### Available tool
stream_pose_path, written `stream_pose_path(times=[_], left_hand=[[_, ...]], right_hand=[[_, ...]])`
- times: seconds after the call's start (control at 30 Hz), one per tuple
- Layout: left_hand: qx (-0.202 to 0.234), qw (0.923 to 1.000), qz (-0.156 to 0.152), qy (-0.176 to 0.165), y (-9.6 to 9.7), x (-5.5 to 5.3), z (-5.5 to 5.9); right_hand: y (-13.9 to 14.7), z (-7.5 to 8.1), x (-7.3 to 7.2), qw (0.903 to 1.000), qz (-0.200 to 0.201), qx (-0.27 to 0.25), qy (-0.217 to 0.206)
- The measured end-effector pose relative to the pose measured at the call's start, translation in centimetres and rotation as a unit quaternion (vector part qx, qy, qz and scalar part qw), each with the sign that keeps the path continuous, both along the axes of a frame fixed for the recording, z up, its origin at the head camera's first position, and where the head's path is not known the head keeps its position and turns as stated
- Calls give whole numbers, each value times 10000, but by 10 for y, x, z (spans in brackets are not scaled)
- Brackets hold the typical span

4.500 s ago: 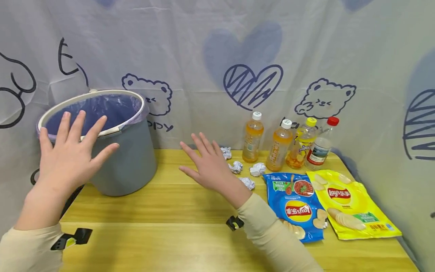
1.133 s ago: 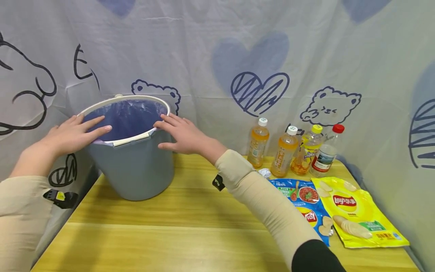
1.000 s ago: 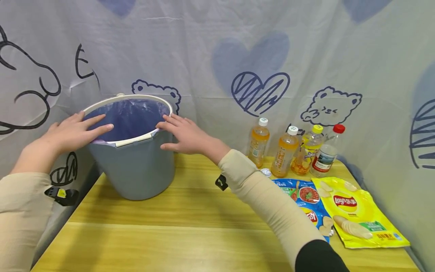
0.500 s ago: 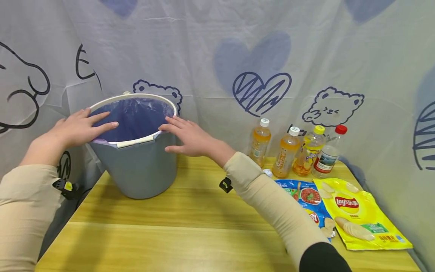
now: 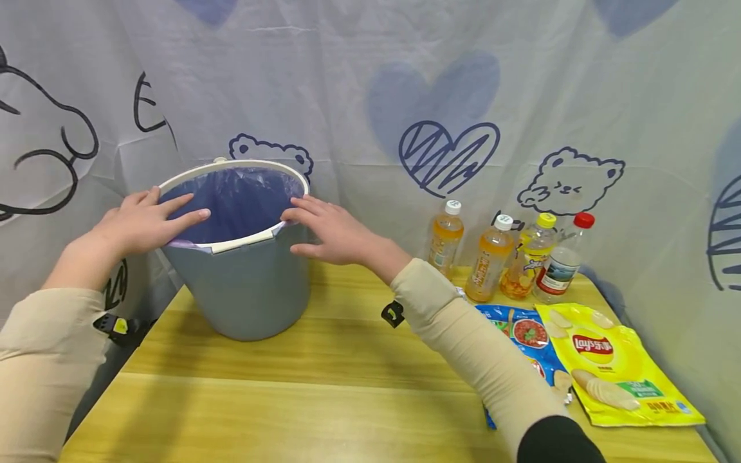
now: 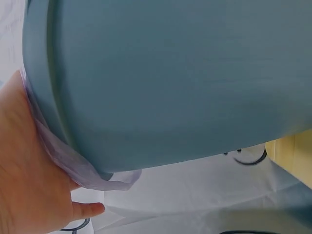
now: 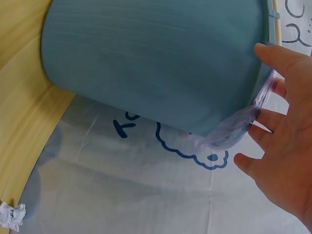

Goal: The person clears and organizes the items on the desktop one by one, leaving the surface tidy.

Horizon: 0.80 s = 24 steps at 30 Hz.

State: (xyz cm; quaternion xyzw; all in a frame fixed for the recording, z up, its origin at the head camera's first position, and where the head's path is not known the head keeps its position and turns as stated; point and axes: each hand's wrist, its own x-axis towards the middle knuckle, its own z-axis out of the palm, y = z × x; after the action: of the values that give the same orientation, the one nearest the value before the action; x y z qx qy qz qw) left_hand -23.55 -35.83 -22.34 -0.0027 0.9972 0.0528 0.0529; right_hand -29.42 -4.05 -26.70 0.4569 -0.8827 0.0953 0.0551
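Head view: two bare hands in cream sleeves reach forward to a large grey bin (image 5: 249, 296) standing upright at the left of a yellow wood-grain bench (image 5: 289, 418). The bin has a white rim (image 5: 246, 242) and a purple-blue liner (image 5: 237, 202) folded over its edge. The left hand (image 5: 141, 222) rests on the left side of the rim, its fingers spread fairly wide, with two fingertips showing over the bin's mouth. The right hand (image 5: 336, 235) touches the right side, fingertips at the rim and thumb lower against the outer wall, fingers loosely spread.

Both wrist views look along the bin's side, with loose liner bunched beside the fingers. In the right one, a crumpled white paper ball (image 7: 12, 215) lies on the bench, well apart from the bin.

At the right of the bench stand four bottles (image 5: 489, 263): two white-capped, one yellow-capped, one red-capped. In front lie a blue chip bag (image 5: 521, 328), partly hidden by the right sleeve, and a yellow chip bag (image 5: 622, 366) beside it. Behind hangs a pale cloth (image 5: 347, 96) printed with hearts and bears.
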Motion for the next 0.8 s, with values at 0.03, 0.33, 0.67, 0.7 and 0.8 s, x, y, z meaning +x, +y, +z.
stream_pose_path(times=[0.03,0.33,0.67,0.7,0.8], left_hand=[[27,10000,6,-23,2,1,-1],[221,9996,150,-99,32,18,-6],[307,9992,116,-209,65,29,-4],[325,9992,110,-201,67,30,-4],[346,9992,94,-159,75,32,-5]], right_hand=[[2,0,0,10000,10,-27,18],[29,-3,3,9987,337,-385,79],[66,-7,16,9967,485,-647,79],[70,-7,17,9967,486,-648,78],[79,-8,22,9968,491,-635,67]])
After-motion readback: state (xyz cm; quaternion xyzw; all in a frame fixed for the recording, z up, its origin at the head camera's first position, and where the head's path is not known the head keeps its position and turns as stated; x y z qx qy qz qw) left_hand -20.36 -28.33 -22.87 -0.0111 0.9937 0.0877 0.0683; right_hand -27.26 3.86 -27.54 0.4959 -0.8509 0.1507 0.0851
